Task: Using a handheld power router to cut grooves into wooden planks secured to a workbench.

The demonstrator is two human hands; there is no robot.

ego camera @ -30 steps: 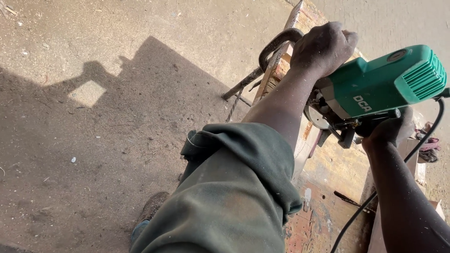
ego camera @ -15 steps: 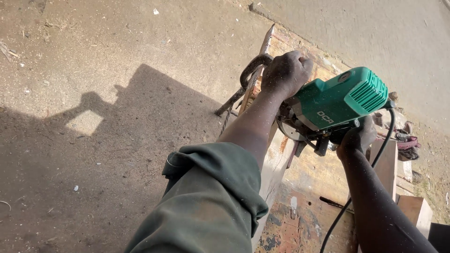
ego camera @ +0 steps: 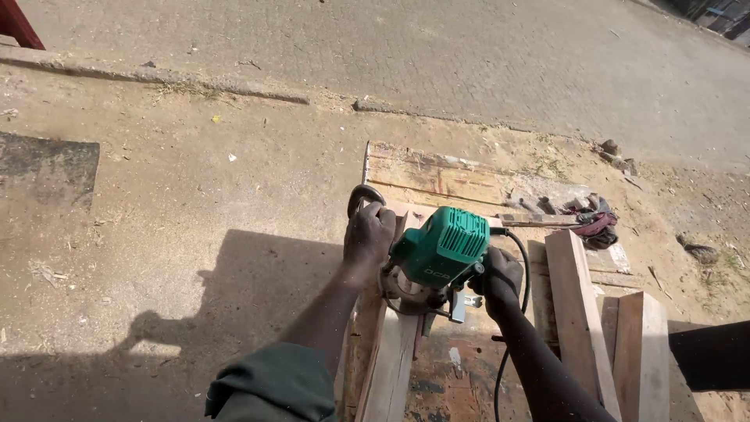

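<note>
Left hand: our left hand (ego camera: pixel 369 232) has fingers curled tight round the left side handle of the green router (ego camera: pixel 439 252).
Right hand: our right hand (ego camera: pixel 498 277) grips the opposite handle, fingers closed.
Router: held between our fingers, its base on a plank (ego camera: pixel 391 359).
Clamp: a metal clamp (ego camera: pixel 361 194) just beyond the left fingers.
Cord: a black cord (ego camera: pixel 522 262) loops past the right fingers.

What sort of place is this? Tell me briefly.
Likely an open-air roadside carpentry spot: a worn wooden workbench stands on bare dirt beside a paved road, with loose planks and a green electric router held in both hands.
</note>
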